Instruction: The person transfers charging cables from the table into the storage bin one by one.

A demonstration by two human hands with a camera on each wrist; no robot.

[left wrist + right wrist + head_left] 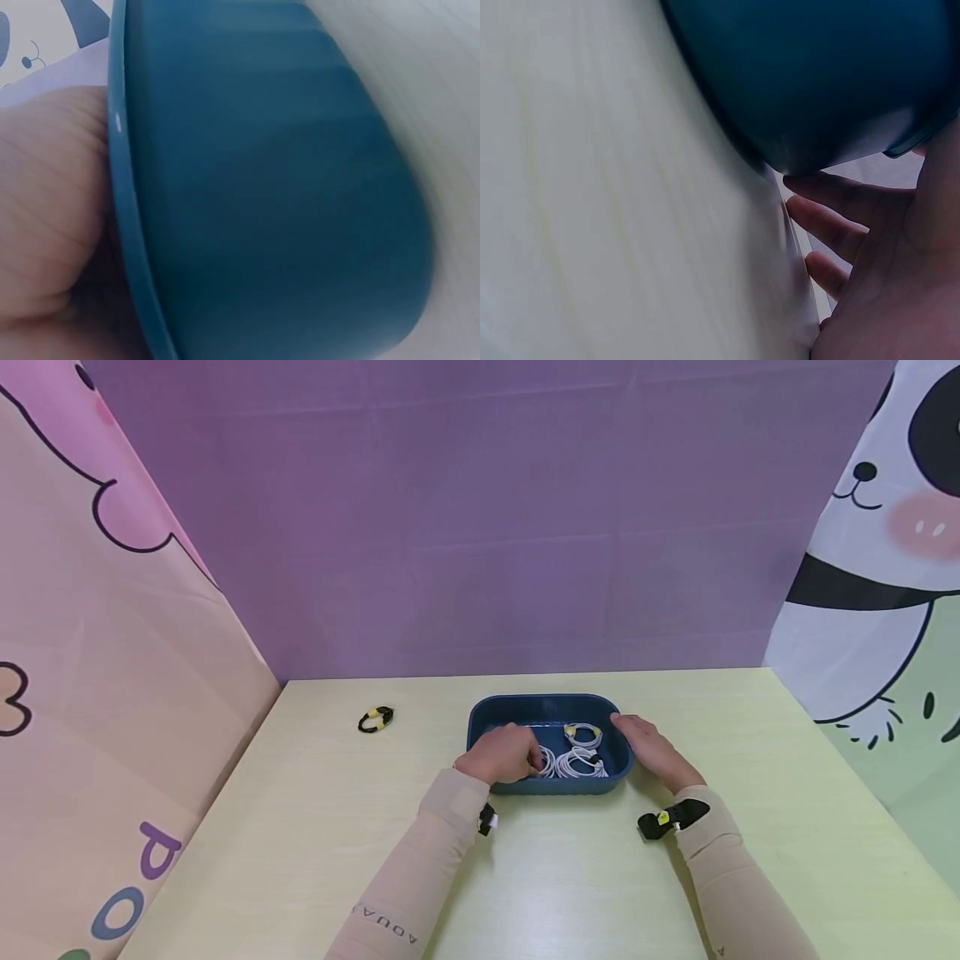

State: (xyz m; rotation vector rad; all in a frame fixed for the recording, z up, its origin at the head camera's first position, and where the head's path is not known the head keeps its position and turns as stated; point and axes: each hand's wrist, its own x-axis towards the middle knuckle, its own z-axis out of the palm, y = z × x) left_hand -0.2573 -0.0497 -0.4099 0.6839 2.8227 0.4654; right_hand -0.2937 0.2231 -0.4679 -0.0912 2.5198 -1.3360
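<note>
A dark blue open box [551,787] stands on the table with several coiled white cables inside. My left hand [504,753] reaches over the box's left front rim, and its bent fingers pinch the edge of a coiled white cable [548,762]. The box wall hides those fingertips in the left wrist view. Beside it lie a larger white coil [579,765] and another white coil with yellow bits [583,735]. My right hand [656,750] rests against the box's right end. Its fingers [829,225] are spread and fairly straight along the outer wall.
A small black coiled cable with yellow bits [376,719] lies on the pale table [315,827], left of the box. A purple cloth [480,527] hangs behind the table. Printed cartoon cloths flank both sides.
</note>
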